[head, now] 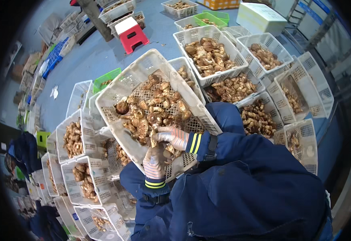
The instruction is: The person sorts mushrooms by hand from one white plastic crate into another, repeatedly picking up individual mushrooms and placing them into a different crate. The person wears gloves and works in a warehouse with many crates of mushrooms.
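Note:
Both my hands wear striped knit gloves with soiled fingers. My left hand (155, 162) is closed around the lower part of a brown mushroom (153, 141), probably a matsutake. The fingers of my right hand (173, 137) pinch the same mushroom's pale stem from the right. Its lower end is hidden by my left hand. Beneath the hands, a white plastic crate (124, 81) lies tilted across my lap. Inside it are loose brown mushrooms (163, 99), mostly in the middle, and one round dark cap (122, 107) near the left wall.
Crates of mushrooms stand close on my right (210, 57) and left (73, 141). A red stool with a white top (131, 34) and a foam box (261, 18) stand ahead on the blue floor (82, 57). Another person (27, 150) bends at far left.

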`<control>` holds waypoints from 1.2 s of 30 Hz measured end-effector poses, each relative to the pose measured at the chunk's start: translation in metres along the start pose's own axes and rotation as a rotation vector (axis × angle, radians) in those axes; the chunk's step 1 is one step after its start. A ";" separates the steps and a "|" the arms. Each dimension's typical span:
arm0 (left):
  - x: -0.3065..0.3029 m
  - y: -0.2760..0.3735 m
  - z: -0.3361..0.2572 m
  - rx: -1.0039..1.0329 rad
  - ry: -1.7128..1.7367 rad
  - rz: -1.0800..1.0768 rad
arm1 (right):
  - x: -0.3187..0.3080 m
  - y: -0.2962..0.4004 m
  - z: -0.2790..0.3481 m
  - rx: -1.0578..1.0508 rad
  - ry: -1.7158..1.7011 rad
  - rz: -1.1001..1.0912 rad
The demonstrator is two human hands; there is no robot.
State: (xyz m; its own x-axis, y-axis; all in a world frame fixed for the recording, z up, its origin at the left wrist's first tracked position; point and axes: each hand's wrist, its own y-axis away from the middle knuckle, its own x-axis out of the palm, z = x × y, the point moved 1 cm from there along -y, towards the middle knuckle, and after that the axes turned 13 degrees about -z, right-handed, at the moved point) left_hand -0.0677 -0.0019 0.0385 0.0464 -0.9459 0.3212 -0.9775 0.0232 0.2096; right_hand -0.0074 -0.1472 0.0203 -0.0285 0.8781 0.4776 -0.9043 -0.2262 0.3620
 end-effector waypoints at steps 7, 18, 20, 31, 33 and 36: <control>0.025 -0.001 0.003 -0.076 -0.188 -0.110 | -0.020 0.026 0.044 -0.101 0.054 -0.122; 0.040 -0.018 0.035 -0.351 -0.265 -0.052 | -0.332 0.033 0.165 -0.498 -0.194 -0.760; 0.038 -0.024 0.039 -0.337 -0.284 0.001 | -0.394 0.032 0.162 -0.284 -0.375 -0.951; 0.044 -0.034 0.045 -0.442 -0.261 -0.084 | -0.496 0.019 0.162 -0.259 -0.477 -1.230; 0.044 -0.037 0.048 -0.464 -0.252 -0.067 | -0.517 0.021 0.155 -0.311 -0.392 -1.251; 0.042 -0.037 0.048 -0.428 -0.316 -0.074 | -0.505 0.014 0.162 -0.226 -0.431 -1.288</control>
State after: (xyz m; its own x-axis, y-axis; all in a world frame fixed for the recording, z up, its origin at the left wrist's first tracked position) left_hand -0.0396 -0.0578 0.0001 -0.0167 -0.9998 0.0120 -0.7996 0.0206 0.6002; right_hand 0.0629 -0.6620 -0.0858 0.9702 0.2043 0.1302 -0.2406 0.7493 0.6170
